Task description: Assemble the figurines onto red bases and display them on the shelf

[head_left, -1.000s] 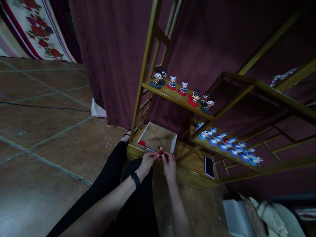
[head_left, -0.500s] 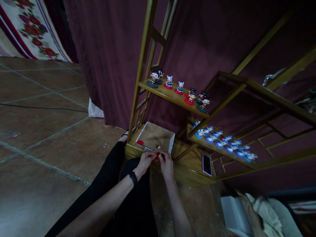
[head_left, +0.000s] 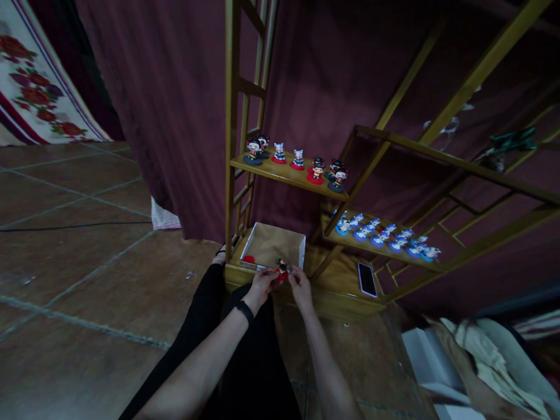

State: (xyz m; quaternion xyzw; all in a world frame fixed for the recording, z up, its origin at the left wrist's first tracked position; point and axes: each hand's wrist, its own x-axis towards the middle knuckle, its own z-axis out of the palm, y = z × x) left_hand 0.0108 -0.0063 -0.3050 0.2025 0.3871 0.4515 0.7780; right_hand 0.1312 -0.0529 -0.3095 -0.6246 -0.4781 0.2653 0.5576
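Both my hands meet over the front edge of the lowest wooden shelf. My left hand (head_left: 262, 284) is closed round a small figurine (head_left: 282, 269) with a dark head and a red base. My right hand (head_left: 300, 283) is closed beside it, fingertips at the figurine's right side. Just behind them stands an open cardboard box (head_left: 296, 249), and a red round base (head_left: 249, 258) lies in its near left corner.
A wooden rack (head_left: 289, 175) holds a row of red and black figurines (head_left: 318, 169) on the upper shelf, and several blue ones (head_left: 385, 238) lower right. A phone (head_left: 366, 279) lies on the bottom board. Dark curtain behind; white box and cloth at lower right.
The view has tilted up and swung right. The figurine now stands upright between my fingers, a little higher than before.
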